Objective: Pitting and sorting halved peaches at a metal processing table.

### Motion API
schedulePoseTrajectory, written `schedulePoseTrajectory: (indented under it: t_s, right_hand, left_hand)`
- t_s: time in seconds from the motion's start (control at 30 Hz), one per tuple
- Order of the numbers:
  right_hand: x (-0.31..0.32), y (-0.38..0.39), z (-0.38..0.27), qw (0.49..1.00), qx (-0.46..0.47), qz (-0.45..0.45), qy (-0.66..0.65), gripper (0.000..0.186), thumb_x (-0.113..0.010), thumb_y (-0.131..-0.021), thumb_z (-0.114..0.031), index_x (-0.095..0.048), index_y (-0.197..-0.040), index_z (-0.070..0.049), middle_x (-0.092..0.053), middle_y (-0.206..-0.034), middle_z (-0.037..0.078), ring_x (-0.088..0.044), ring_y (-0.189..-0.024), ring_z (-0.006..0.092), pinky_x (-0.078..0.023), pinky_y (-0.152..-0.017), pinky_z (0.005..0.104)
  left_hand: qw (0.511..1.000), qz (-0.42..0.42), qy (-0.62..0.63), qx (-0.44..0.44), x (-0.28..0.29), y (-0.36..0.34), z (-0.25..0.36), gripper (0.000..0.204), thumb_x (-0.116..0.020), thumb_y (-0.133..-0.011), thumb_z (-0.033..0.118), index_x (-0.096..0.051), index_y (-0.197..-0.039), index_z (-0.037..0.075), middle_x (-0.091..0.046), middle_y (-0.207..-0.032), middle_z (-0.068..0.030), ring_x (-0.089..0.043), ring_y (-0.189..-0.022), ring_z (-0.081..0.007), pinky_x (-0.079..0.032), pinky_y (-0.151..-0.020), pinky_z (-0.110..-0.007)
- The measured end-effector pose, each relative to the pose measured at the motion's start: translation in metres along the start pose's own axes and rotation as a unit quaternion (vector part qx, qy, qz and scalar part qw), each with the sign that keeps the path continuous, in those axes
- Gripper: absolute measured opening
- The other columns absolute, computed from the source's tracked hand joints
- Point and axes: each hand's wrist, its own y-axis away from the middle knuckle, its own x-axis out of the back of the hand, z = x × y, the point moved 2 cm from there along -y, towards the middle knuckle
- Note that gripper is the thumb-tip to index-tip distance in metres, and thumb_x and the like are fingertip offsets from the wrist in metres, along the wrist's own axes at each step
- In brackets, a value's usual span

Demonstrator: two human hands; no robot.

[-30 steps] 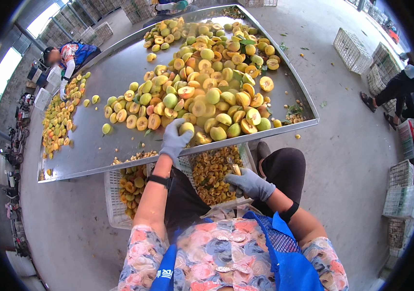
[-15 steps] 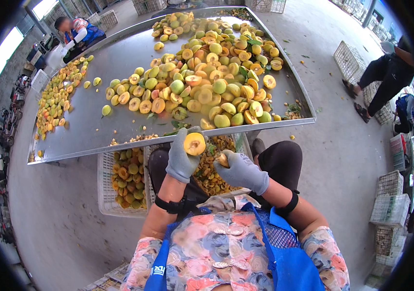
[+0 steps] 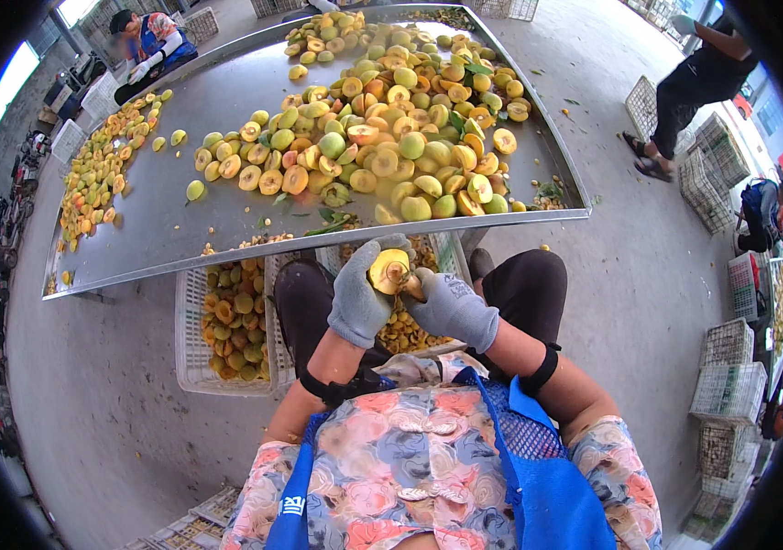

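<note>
Just past the near edge of the metal table (image 3: 254, 92), my gloved left hand (image 3: 357, 301) is closed around a peach half (image 3: 382, 268), its yellow cut face turned up and to the right. My right hand (image 3: 454, 307), also in a grey glove, grips a small brownish hand tool (image 3: 414, 288). The tool's end meets the cut face at its centre; glove and fruit hide most of its shape. Below my hands, between my knees, a crate (image 3: 451, 261) holds yellow fruit scraps. On the table lies a big heap of halved peaches (image 3: 391, 137).
A white crate (image 3: 191, 367) of peach halves (image 3: 243, 316) stands left of my knee. More halves (image 3: 98, 188) line the table's left side, where a co-worker (image 3: 153, 50) sits. Another person (image 3: 694, 87) walks at the right, near stacked crates (image 3: 728, 394).
My right hand has brought the tool up and left to the peach half, and my left hand has tilted the fruit toward it. The person at the right has moved; the view has shifted slightly.
</note>
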Motion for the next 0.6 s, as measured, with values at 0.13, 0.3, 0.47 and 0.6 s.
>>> schedulePoseTrajectory:
  t_s: [0.13, 0.3, 0.47, 0.6]
  right_hand:
    - [-0.005, 0.000, 0.008, 1.000, -0.010, -0.027, 0.006, 0.040, -0.066, -0.085, -0.029, -0.058, -0.109, 0.001, -0.067, -0.093, 0.027, -0.065, -0.092, 0.0418, -0.051, -0.079, 0.0479]
    - [-0.025, -0.003, 0.029, 0.999, 0.014, -0.021, -0.047, 0.032, -0.064, -0.086, -0.025, -0.061, -0.103, 0.001, -0.068, -0.092, 0.025, -0.067, -0.090, 0.0402, -0.052, -0.077, 0.0455]
    - [-0.023, -0.001, 0.017, 0.951, -0.007, -0.104, -0.290, 0.026, -0.064, -0.089, -0.022, -0.063, -0.106, -0.001, -0.069, -0.092, 0.013, -0.065, -0.086, 0.0237, -0.052, -0.075, 0.0369]
    - [-0.018, 0.001, 0.015, 0.979, -0.009, -0.073, -0.192, 0.022, -0.063, -0.092, -0.021, -0.064, -0.104, -0.003, -0.067, -0.085, 0.002, -0.061, -0.076, 0.0109, -0.049, -0.067, 0.0290]
  left_hand:
    - [0.857, 0.054, 0.451, 0.243, -0.007, -0.001, 0.001, 0.034, -0.043, -0.103, 0.025, -0.062, -0.111, -0.002, -0.068, -0.104, -0.0110, -0.065, -0.092, -0.0186, -0.053, -0.083, -0.030]
    - [0.884, 0.069, 0.385, 0.254, -0.014, 0.004, -0.014, 0.035, -0.043, -0.103, 0.028, -0.062, -0.108, 0.000, -0.068, -0.098, -0.0100, -0.065, -0.090, -0.0186, -0.052, -0.081, -0.029]
    - [0.980, 0.035, 0.165, 0.107, -0.009, -0.004, 0.005, 0.036, -0.038, -0.104, 0.027, -0.059, -0.105, -0.002, -0.068, -0.098, -0.0135, -0.067, -0.088, -0.0219, -0.055, -0.080, -0.032]
    - [0.996, -0.077, -0.027, -0.038, -0.001, -0.019, 0.028, 0.039, -0.038, -0.105, 0.029, -0.061, -0.100, -0.003, -0.068, -0.095, -0.0133, -0.068, -0.087, -0.0215, -0.056, -0.077, -0.033]
